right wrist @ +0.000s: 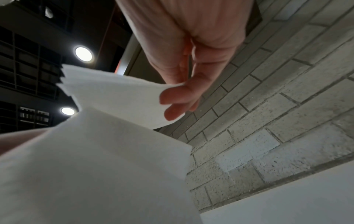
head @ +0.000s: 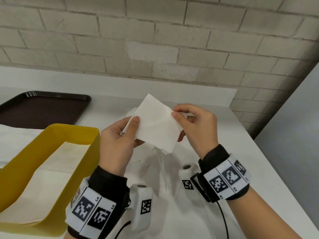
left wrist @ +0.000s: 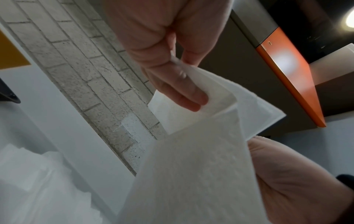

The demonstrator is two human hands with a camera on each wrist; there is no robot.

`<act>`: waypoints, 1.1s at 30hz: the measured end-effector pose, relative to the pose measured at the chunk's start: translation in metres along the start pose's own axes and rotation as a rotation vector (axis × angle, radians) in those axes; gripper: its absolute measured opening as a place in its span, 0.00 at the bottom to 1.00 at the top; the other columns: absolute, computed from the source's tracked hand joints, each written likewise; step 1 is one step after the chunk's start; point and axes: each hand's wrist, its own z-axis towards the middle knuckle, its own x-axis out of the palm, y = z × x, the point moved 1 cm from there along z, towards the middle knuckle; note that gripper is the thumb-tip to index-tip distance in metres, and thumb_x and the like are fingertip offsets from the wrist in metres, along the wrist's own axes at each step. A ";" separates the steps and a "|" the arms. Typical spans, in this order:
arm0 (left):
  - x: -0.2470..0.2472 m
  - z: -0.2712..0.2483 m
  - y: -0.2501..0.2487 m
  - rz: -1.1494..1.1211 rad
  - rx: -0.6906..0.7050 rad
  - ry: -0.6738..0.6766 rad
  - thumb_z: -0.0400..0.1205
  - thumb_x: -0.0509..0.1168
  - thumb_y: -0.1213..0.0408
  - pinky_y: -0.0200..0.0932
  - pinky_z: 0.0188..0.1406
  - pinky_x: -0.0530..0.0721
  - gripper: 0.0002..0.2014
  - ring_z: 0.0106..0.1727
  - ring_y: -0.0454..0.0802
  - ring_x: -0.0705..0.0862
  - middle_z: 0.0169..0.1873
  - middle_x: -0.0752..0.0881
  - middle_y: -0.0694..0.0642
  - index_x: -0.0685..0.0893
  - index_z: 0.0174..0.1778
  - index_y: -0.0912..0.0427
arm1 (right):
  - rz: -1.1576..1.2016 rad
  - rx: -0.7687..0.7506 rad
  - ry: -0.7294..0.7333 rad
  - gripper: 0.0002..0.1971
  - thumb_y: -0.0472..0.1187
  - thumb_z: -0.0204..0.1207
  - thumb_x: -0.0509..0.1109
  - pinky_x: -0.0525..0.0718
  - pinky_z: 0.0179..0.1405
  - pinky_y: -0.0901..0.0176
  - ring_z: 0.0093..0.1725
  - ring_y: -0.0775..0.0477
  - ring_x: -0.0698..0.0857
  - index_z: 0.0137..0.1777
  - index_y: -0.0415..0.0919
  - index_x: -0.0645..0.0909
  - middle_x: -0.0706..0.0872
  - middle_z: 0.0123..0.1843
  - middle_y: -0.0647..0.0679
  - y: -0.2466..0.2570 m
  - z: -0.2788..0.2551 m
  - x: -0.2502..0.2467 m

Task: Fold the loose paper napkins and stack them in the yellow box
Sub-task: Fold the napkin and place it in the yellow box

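We hold one folded paper napkin in the air above the white counter, so that its edges can be matched without dragging on the sheets below.

**Grip.** Our left hand clamps the napkin's 9 o'clock edge, thumb on top and fingers beneath. Our right hand pinches the 3 o'clock corner between thumb and forefinger. Neither hand is free. We judge that the two-point hold keeps the thin paper taut and flat; a single grip would let it droop. In the left wrist view the napkin shows at least two layers parted at one edge, and in the right wrist view it shows a stepped stack of layer edges, so the fold appears made but not yet pressed closed.

**Position.** The yellow box sits at 8 o'clock from the napkin, just beside our left wrist, open side up. Flat pale napkins already line its floor. Its closeness keeps the transfer short.

**Supply.** Loose napkins lie on the counter at 6 o'clock, directly under the hands. A dark tray rests at 10 o'clock, well apart.

**Next step, as we judge it.** Close the layers, then lower the napkin squarely onto the stack in the box.
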 end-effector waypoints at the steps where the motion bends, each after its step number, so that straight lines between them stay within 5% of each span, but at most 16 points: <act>1: -0.001 0.000 0.000 0.007 0.006 -0.001 0.81 0.64 0.64 0.33 0.31 0.84 0.06 0.44 0.44 0.88 0.42 0.90 0.51 0.86 0.43 0.51 | -0.034 -0.026 -0.002 0.13 0.31 0.73 0.71 0.79 0.16 0.62 0.20 0.49 0.79 0.35 0.51 0.83 0.84 0.39 0.58 -0.001 0.000 0.001; 4: -0.003 -0.002 -0.001 0.021 0.023 0.002 0.81 0.64 0.64 0.33 0.31 0.84 0.07 0.40 0.41 0.89 0.35 0.90 0.46 0.87 0.41 0.51 | -0.207 -0.153 -0.024 0.07 0.33 0.72 0.73 0.81 0.28 0.67 0.32 0.61 0.79 0.37 0.47 0.84 0.78 0.42 0.64 -0.007 -0.001 0.004; 8: -0.005 -0.007 0.000 0.057 0.037 0.019 0.81 0.64 0.65 0.34 0.30 0.84 0.06 0.39 0.40 0.88 0.39 0.89 0.52 0.87 0.43 0.55 | -0.453 -0.230 0.064 0.07 0.34 0.74 0.70 0.72 0.40 0.73 0.41 0.56 0.77 0.38 0.47 0.80 0.75 0.39 0.62 -0.013 0.000 0.003; 11: -0.011 -0.006 0.002 0.107 0.044 0.024 0.81 0.64 0.65 0.34 0.32 0.86 0.05 0.43 0.46 0.88 0.43 0.89 0.55 0.86 0.46 0.54 | -0.196 -0.107 0.230 0.13 0.29 0.76 0.66 0.71 0.36 0.76 0.33 0.63 0.76 0.38 0.49 0.74 0.78 0.33 0.59 -0.008 0.003 -0.003; 14: -0.019 -0.002 0.004 0.182 0.061 0.023 0.80 0.66 0.65 0.34 0.35 0.87 0.05 0.50 0.50 0.87 0.48 0.88 0.55 0.85 0.43 0.51 | 0.148 0.000 0.389 0.12 0.24 0.76 0.64 0.71 0.28 0.75 0.27 0.63 0.77 0.40 0.42 0.80 0.83 0.29 0.57 0.004 0.008 -0.014; 21: -0.033 0.009 0.002 0.378 0.181 0.017 0.75 0.70 0.73 0.48 0.49 0.87 0.18 0.53 0.58 0.86 0.50 0.87 0.46 0.84 0.44 0.39 | 0.372 -0.040 0.631 0.21 0.19 0.60 0.72 0.84 0.40 0.67 0.42 0.50 0.90 0.47 0.42 0.90 0.91 0.42 0.46 0.028 0.022 -0.048; 25: -0.027 0.007 -0.011 0.361 0.269 0.042 0.71 0.72 0.78 0.43 0.48 0.87 0.29 0.50 0.45 0.85 0.48 0.83 0.28 0.80 0.55 0.37 | 0.227 -0.154 0.495 0.06 0.41 0.61 0.78 0.80 0.36 0.70 0.36 0.56 0.87 0.38 0.50 0.90 0.90 0.36 0.53 0.037 0.028 -0.051; 28: -0.020 0.005 -0.019 0.225 0.254 0.074 0.71 0.72 0.81 0.40 0.37 0.82 0.34 0.33 0.48 0.79 0.35 0.85 0.48 0.75 0.64 0.39 | 0.166 -0.178 0.404 0.10 0.58 0.58 0.79 0.74 0.43 0.67 0.43 0.56 0.80 0.34 0.54 0.87 0.84 0.40 0.61 0.035 0.031 -0.048; 30: -0.015 0.004 -0.025 0.124 0.246 0.121 0.71 0.72 0.78 0.47 0.45 0.80 0.34 0.35 0.54 0.78 0.32 0.83 0.67 0.74 0.65 0.40 | 0.223 -0.152 0.412 0.07 0.52 0.62 0.78 0.75 0.45 0.72 0.44 0.61 0.81 0.34 0.53 0.86 0.84 0.40 0.62 0.032 0.031 -0.041; 31: -0.013 0.003 -0.028 0.100 0.245 0.149 0.71 0.73 0.76 0.51 0.48 0.79 0.32 0.39 0.56 0.79 0.34 0.84 0.70 0.75 0.65 0.42 | 0.278 -0.110 0.425 0.03 0.46 0.66 0.77 0.76 0.44 0.75 0.43 0.62 0.83 0.35 0.50 0.85 0.85 0.40 0.60 0.030 0.030 -0.035; 33: -0.007 0.003 -0.030 0.079 0.225 0.199 0.73 0.71 0.77 0.50 0.51 0.83 0.28 0.43 0.54 0.85 0.36 0.90 0.57 0.77 0.64 0.48 | 0.380 0.038 0.429 0.02 0.38 0.69 0.69 0.78 0.40 0.75 0.37 0.62 0.84 0.40 0.41 0.82 0.86 0.39 0.54 0.024 0.027 -0.020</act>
